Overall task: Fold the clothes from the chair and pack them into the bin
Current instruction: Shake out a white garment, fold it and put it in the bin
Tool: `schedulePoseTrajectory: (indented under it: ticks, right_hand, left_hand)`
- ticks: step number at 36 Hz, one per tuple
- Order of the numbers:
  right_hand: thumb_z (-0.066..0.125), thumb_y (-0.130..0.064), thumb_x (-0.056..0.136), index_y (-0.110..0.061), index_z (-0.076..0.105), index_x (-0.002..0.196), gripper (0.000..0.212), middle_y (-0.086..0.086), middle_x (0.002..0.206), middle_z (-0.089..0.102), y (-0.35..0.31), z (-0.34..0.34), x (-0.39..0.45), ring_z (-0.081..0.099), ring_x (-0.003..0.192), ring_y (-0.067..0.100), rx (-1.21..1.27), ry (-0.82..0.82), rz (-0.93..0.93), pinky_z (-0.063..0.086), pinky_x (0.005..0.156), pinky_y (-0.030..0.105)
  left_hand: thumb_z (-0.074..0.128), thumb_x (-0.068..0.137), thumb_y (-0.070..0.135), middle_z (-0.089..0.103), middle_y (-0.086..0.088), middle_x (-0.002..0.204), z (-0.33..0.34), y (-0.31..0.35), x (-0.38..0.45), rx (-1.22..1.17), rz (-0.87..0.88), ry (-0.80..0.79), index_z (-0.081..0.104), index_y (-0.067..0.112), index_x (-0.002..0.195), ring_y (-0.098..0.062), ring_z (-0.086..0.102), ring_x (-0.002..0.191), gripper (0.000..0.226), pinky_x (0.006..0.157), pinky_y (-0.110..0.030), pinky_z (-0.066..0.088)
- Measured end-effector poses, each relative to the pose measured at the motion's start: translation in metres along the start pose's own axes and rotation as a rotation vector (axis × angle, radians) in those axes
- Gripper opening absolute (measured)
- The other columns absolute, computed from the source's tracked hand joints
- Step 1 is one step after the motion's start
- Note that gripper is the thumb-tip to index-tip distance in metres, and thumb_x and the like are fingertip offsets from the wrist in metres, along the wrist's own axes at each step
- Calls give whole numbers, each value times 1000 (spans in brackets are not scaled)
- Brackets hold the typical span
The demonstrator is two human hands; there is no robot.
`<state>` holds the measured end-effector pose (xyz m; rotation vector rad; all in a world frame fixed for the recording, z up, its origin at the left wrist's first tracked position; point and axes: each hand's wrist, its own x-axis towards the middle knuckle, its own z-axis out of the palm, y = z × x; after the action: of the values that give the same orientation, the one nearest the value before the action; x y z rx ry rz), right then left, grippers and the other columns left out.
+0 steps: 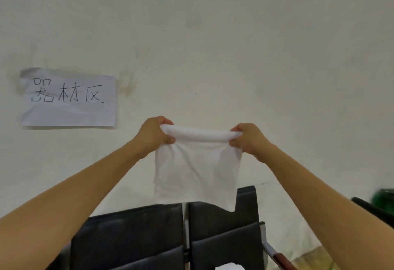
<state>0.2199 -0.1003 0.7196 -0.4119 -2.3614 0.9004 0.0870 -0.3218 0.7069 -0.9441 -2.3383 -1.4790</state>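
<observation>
Head view: you are holding the white cloth [197, 167] up above the chair [162, 233], left hand [154, 134] and right hand [248, 139] each pinching a top corner. It is hanging limp and light; corners look the best grip.

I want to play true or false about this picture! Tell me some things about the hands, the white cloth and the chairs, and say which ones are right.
1. Both hands hold the cloth. True: the left hand and right hand each grip a top corner.
2. The cloth lies flat on a chair. False: it hangs in the air in front of the wall.
3. The cloth is white. True.
4. The chairs are red. False: they are dark, nearly black.
5. A paper sign sticks on the wall to the left. True.
</observation>
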Motion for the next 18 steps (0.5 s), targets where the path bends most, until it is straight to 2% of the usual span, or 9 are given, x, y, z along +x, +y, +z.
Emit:
schedulePoseTrajectory:
  ticks: [3,6,11,15,18]
  right_hand:
    - [63,-1,81,-11,61,90,14,7,93,60,10,-26,-4,57,90,25,-60,70,4,47,72,31]
    - [63,-4,82,-9,63,92,11,7,94,60,24,-56,-12,57,91,25,-145,125,30,47,73,31]
    - [64,-5,82,-11,61,88,9,7,93,59,52,-114,-33,57,90,26,-192,201,95,47,72,32]
    - [65,-4,81,-10,61,87,9,9,93,61,79,-167,-55,60,94,31,-194,277,150,54,84,44]
    - [64,-4,82,-8,61,89,9,12,96,62,93,-198,-71,61,94,31,-198,282,182,54,84,47]
  left_hand:
    - [75,69,3,57,-1,109,23,17,6,57,55,-82,58,15,113,-21,55,98,48,77,-30,47]
    - [73,70,4,54,1,106,52,41,9,92,101,-118,56,13,116,-19,52,98,50,78,-29,45]
    - [73,69,1,57,0,95,105,89,11,30,137,-83,66,11,99,-18,54,88,33,67,-24,41]
    - [73,69,-1,60,-2,90,155,131,10,-56,150,-115,68,9,90,-18,56,85,24,55,-20,39]
    - [74,71,2,61,-4,89,188,155,12,-92,152,-150,67,8,86,-18,55,84,18,58,-22,40]
